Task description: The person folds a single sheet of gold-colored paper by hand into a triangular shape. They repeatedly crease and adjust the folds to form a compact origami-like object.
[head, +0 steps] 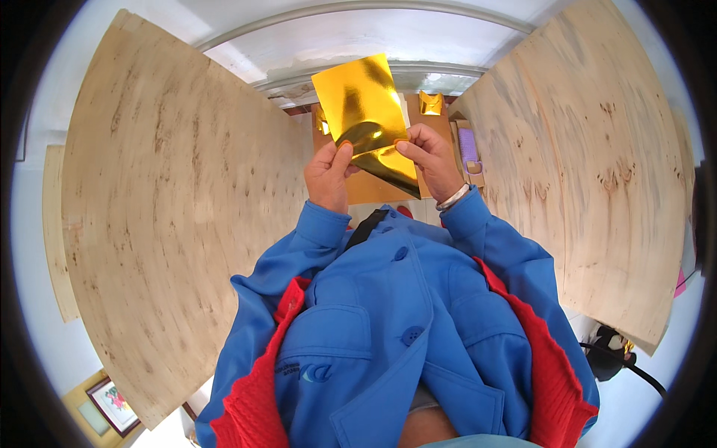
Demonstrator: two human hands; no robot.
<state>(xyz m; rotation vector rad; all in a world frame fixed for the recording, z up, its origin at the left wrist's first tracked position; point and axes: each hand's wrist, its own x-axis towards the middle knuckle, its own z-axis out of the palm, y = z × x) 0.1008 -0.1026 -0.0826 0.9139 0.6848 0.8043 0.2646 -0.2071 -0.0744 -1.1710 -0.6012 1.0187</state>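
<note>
A sheet of shiny gold foil paper (361, 101) is held up in front of me above a brown table (364, 187). My left hand (331, 168) pinches its lower left edge between thumb and fingers. On the lower right edge, my right hand (432, 159) grips it the same way, thumb on top. Between the hands the sheet is creased, and a pointed darker flap hangs down to the right. A folded gold foil piece (431, 103) rests at the table's far right. Another gold piece (323, 123) is partly hidden behind the sheet.
Tall plywood panels stand on the left (168, 196) and right (582, 168). Right of the table, a purple woven item (469, 148) lies on cardboard (477, 178). A pale wall with a pipe (358, 5) rises beyond the table.
</note>
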